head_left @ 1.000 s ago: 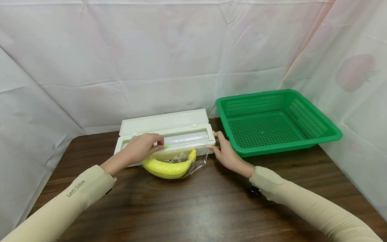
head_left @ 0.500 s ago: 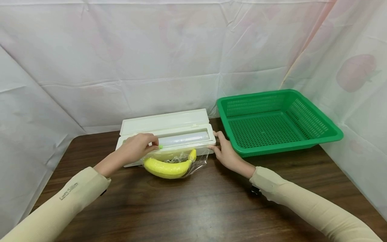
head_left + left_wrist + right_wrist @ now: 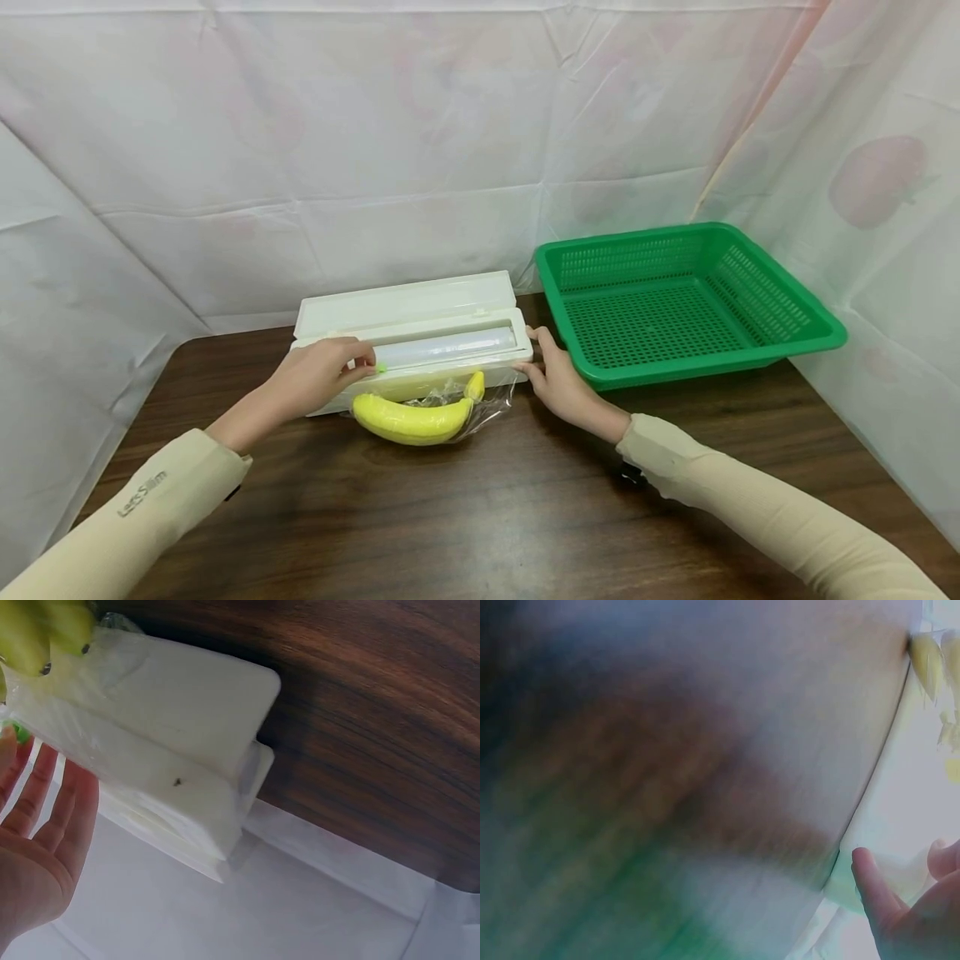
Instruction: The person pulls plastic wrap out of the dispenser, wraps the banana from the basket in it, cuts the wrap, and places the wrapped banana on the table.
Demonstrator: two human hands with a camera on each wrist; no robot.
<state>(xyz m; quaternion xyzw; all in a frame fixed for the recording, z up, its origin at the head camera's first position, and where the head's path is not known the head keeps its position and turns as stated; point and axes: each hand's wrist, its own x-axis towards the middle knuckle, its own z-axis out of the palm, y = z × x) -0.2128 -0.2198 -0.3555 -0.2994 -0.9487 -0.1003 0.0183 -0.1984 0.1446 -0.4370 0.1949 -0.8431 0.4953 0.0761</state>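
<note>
An open white cling film box (image 3: 522, 332) lies on the table with its lid (image 3: 405, 302) tipped back and a film roll (image 3: 450, 345) inside. My left hand (image 3: 311, 377) pinches a small green slide cutter (image 3: 382, 367) on the box's front edge, left of the middle; the left wrist view shows the cutter (image 3: 18, 733) at the fingertips. Thumb and fingers of my right hand (image 3: 561, 385) grip the box's right end. Against the box front rests a yellow bunch of bananas (image 3: 412, 422), with clear film (image 3: 491, 410) around it. Several banana tips (image 3: 30, 637) show in the left wrist view.
A green plastic basket (image 3: 697, 358) stands right of the box, close to my right hand. White patterned sheeting (image 3: 420, 150) hangs behind and at both sides of the dark wooden table (image 3: 450, 517). The right wrist view is largely blurred.
My left hand has slid leftward along the box's front edge with the green slide cutter, baring more of the roll. My right hand, the box and the bananas stay put.
</note>
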